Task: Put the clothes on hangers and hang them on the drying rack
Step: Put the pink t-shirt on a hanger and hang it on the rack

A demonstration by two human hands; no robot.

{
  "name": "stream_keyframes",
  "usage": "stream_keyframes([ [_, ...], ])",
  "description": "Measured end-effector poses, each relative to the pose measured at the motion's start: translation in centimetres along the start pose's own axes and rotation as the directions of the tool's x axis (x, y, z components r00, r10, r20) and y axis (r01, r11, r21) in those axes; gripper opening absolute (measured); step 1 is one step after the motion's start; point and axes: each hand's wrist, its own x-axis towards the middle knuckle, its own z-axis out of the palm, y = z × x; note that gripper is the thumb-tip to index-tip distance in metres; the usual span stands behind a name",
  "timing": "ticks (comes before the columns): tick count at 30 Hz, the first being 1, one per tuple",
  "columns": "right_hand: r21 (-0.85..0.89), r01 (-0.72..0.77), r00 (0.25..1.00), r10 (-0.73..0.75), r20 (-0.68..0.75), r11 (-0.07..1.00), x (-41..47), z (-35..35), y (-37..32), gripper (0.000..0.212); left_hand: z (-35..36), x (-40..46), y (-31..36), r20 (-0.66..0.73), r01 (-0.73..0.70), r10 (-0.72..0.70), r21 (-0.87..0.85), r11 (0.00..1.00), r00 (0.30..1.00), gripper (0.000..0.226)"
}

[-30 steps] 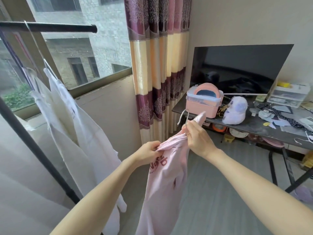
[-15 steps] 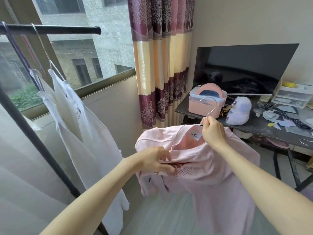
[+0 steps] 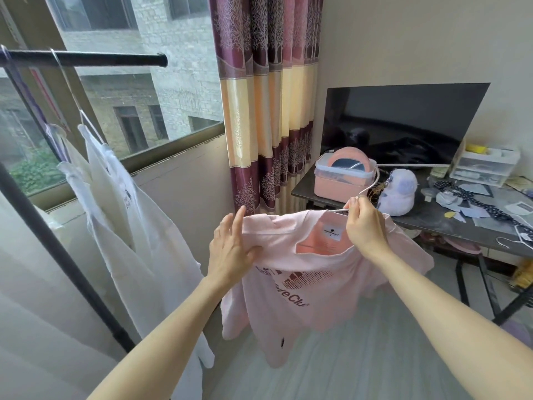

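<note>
Pink T-shirt [image 3: 311,287]: hangs on a thin white hanger [image 3: 367,189] in front of the person, mid-room, between the drying rack and the desk; dark red lettering on the chest, a label inside the collar.
Right hand [image 3: 364,226]: fingers curled round the neck of the hanger just above the collar, holding the shirt up.
Left hand [image 3: 230,249]: fingers straight and loosely spread along the shirt's left shoulder, thumb against the fabric below.
Drying rack [image 3: 86,58]: black bar at upper left, with a slanted black pole below it.
White garments [image 3: 121,215]: already hanging from the bar on hangers, beside the window.
Desk [image 3: 432,220]: dark top at right, bearing a pink box [image 3: 343,180], a pale plush toy [image 3: 398,194] and a dark screen [image 3: 403,119].
Curtain [image 3: 268,96]: purple and cream stripes, between window and desk.
</note>
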Motion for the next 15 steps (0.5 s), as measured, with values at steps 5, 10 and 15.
stream_keyframes([
  [5,0.044,-0.078,0.995,0.081,-0.056,0.996,-0.1,-0.2,1.2,0.032,0.0,0.7,-0.5,-0.079,-0.073,0.067,-0.072,0.995,0.995,0.033],
  [10,-0.058,-0.152,0.988,0.153,0.027,0.987,-0.8,0.0,3.8,0.028,-1.8,1.6,0.3,-0.067,-0.076,0.071,-0.075,0.994,0.995,0.023],
  [15,-0.174,-0.100,0.966,0.138,0.218,0.980,-1.8,1.3,4.9,0.032,-4.0,3.2,1.7,-0.041,0.009,-0.029,-0.422,0.907,0.999,0.034],
])
